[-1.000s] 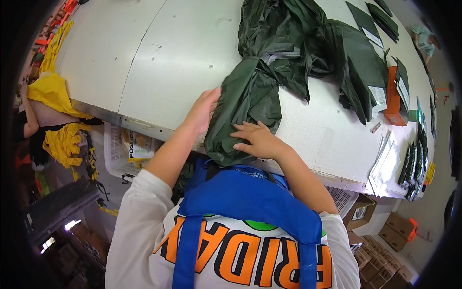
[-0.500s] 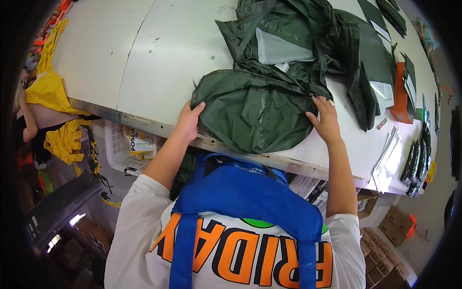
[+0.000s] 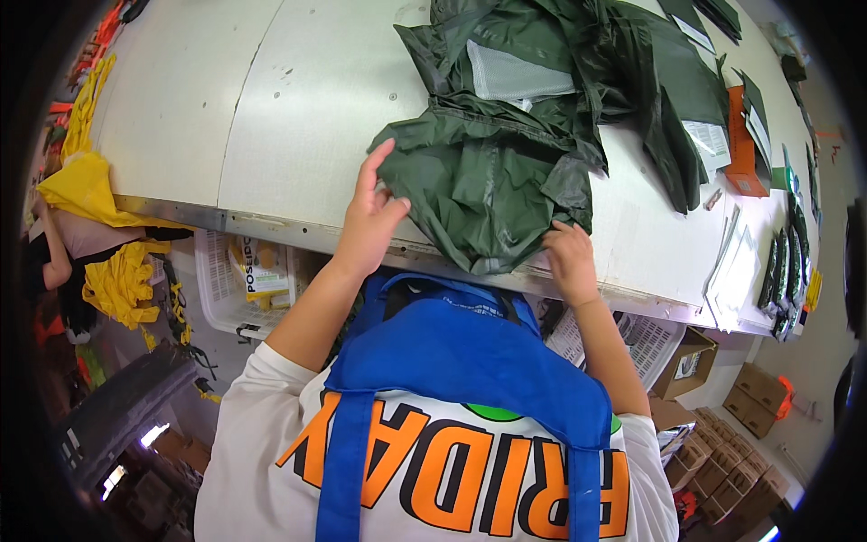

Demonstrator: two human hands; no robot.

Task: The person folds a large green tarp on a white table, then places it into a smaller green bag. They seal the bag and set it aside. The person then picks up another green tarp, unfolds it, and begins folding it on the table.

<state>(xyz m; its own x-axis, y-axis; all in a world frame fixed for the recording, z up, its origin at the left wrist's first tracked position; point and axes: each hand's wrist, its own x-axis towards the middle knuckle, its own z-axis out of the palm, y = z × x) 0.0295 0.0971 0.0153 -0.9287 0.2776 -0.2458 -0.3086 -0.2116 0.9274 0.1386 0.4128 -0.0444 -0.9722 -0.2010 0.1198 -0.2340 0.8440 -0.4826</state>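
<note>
The bench [image 3: 316, 108] has a smooth, low-gloss white top and a scuffed metal edge strip [image 3: 271, 227]. On it, the green fabric [image 3: 492, 185] is thin, creased and faintly glossy; its mesh panel [image 3: 513, 74] is matt. Below the bench, the basket [image 3: 215, 275] is perforated plastic.

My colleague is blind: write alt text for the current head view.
A person's open left hand and their right hand flank crumpled green fabric on a white table. Yellow cloth is at far left, an orange box at right.
</note>
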